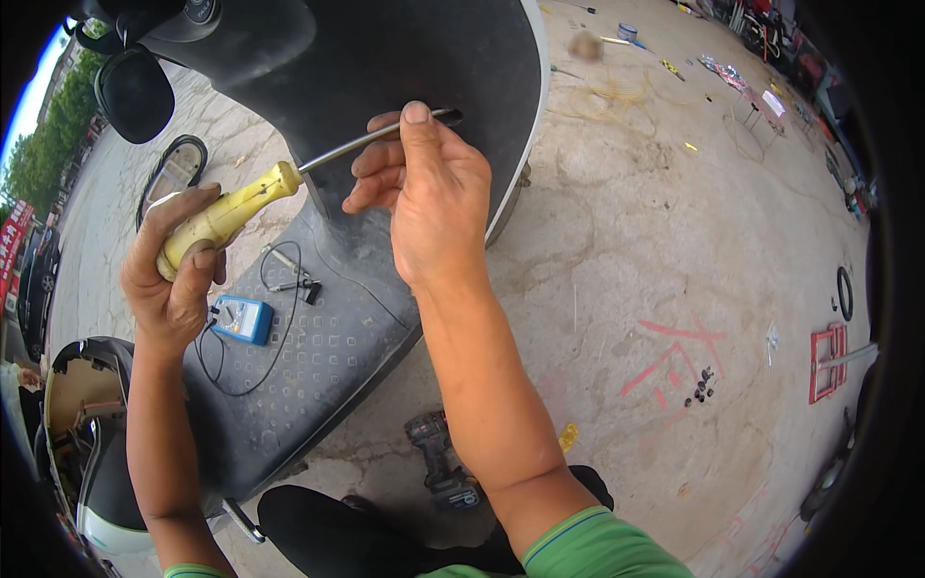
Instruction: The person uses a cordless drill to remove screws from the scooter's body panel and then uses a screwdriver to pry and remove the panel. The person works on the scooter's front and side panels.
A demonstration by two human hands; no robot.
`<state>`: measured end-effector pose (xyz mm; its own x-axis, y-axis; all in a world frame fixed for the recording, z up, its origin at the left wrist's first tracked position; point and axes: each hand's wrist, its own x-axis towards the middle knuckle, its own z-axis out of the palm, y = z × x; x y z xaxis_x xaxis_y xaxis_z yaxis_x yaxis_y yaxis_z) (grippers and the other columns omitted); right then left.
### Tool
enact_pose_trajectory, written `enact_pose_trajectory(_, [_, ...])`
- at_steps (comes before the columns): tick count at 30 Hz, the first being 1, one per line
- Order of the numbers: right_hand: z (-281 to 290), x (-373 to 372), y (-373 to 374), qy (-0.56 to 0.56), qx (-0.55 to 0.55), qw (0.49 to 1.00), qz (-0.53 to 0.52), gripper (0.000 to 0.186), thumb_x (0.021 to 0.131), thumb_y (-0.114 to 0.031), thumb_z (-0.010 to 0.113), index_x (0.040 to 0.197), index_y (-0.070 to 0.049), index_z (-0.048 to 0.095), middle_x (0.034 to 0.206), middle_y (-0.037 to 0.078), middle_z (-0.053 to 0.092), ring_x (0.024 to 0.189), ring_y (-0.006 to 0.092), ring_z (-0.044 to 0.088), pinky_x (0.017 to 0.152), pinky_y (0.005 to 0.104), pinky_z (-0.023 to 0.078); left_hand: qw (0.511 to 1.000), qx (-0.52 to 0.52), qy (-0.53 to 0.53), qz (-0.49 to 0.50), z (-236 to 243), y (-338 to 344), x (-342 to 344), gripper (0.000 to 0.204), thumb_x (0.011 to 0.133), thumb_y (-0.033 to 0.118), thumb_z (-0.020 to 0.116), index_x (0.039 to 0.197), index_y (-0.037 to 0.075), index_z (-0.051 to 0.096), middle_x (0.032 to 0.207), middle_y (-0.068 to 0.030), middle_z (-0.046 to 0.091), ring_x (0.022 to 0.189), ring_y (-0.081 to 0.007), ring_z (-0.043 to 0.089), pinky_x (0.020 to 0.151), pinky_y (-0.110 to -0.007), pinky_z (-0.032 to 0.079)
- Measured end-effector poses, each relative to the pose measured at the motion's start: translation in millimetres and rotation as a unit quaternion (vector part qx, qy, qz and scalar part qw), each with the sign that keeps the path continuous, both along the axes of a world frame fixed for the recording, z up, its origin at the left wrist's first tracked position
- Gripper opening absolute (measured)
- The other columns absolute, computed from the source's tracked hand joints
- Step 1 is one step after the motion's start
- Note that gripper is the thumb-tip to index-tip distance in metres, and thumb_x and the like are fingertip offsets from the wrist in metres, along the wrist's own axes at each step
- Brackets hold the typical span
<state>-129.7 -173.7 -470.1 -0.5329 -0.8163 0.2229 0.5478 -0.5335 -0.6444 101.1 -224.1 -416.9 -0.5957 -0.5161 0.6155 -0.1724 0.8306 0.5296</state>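
Note:
My left hand (pixel 178 255) is closed round the yellow handle of a screwdriver (pixel 236 210). The steel shaft runs up to the right, its tip at a dark hole in the black front panel (pixel 405 58) of a scooter. My right hand (pixel 429 183) pinches the shaft near the tip between thumb and fingers, its other fingers loosely curled. Below my hands, a blue multimeter (pixel 241 319) lies on the scooter's textured footboard (pixel 328 337). Its black lead and probes (pixel 289 275) rest beside it.
A cordless power drill (pixel 443 462) lies on the concrete by my legs. Several small black parts (pixel 700 387) are on the ground at right, near a red metal frame (pixel 829 363). Yellow wire (pixel 617 96) and scattered tools lie farther off. A mirror (pixel 135 94) hangs at upper left.

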Motion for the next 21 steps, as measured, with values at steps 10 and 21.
enact_pose_trajectory(10, [0,5,-2,0.012,-0.013,0.999,-0.031,0.042,0.103,-0.035,0.051,0.089,0.002,0.063,0.063,0.008,0.060,0.046,0.0142,0.057,0.046,0.0268,0.052,0.996,-0.065,-0.031,0.053,9,16,0,0.043,0.091,0.023,0.069,0.121,-0.007,0.062,0.111,-0.0171,0.070,0.094,-0.0201,0.068,0.086,-0.031,0.054])
enact_pose_trajectory(21, [-9,-3,1,0.086,0.072,0.993,-0.048,0.044,0.103,-0.035,0.051,0.083,0.002,0.062,0.060,0.007,0.057,0.042,0.0123,0.053,0.042,0.0236,0.046,0.997,-0.005,0.002,0.082,-81,43,-6,0.045,0.097,0.020,0.062,0.133,-0.006,0.054,0.104,-0.0100,0.065,0.059,-0.0044,0.051,0.052,-0.019,0.042])
